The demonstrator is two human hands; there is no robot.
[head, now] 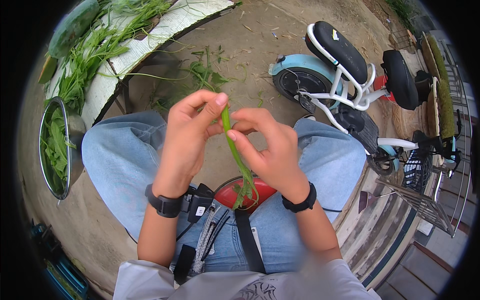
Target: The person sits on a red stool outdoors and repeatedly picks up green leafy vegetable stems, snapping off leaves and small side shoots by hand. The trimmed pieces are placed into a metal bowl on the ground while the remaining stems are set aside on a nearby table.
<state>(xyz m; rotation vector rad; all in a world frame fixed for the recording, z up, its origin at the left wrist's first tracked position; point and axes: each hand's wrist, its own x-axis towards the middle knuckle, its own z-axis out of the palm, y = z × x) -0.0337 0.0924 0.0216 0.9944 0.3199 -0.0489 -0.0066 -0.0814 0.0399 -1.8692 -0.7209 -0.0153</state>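
Note:
A green leafy vine shoot [233,148] hangs upright between the hands, its leaf and tendrils dangling low over the lap. My left hand [191,131] pinches the top end of its stem between thumb and forefinger. Just below, my right hand [264,146] has its thumb and fingertips at the side of the stem; how firmly they grip is hard to see. Under the shoot, a red stool seat [262,191] shows between the thighs. At the left stands a metal bowl [77,138] with green leaves [56,144] in it.
A worn white-topped table [138,56] at the upper left bears a heap of vine greens [88,63] and a large green gourd [73,28]. Leaf scraps [206,73] lie on the concrete ahead. A blue and white electric scooter [333,78] stands at the right, near a metal rack [420,206].

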